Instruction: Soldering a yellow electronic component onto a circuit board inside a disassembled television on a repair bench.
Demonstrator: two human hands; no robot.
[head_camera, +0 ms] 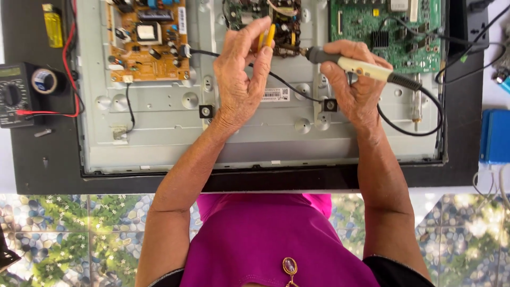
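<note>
Hands: two, both above the middle circuit board.
Left hand: grip closed on one yellow-handled tool, held over that board.
Right hand: grip closed on one soldering iron, tip toward the same board, black cord looping right.
Circuit boards: three: orange board at left, middle, green board at right.
Carrier: one opened flat-screen back panel.
Meter: one multimeter, far left.
Tape: one roll.

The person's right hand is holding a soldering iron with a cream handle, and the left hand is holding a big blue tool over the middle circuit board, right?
Not quite. In the head view the small tool in the left hand is yellow, not big and blue. The rest holds: the right hand holds the soldering iron with a cream handle, both over the middle circuit board.
</note>
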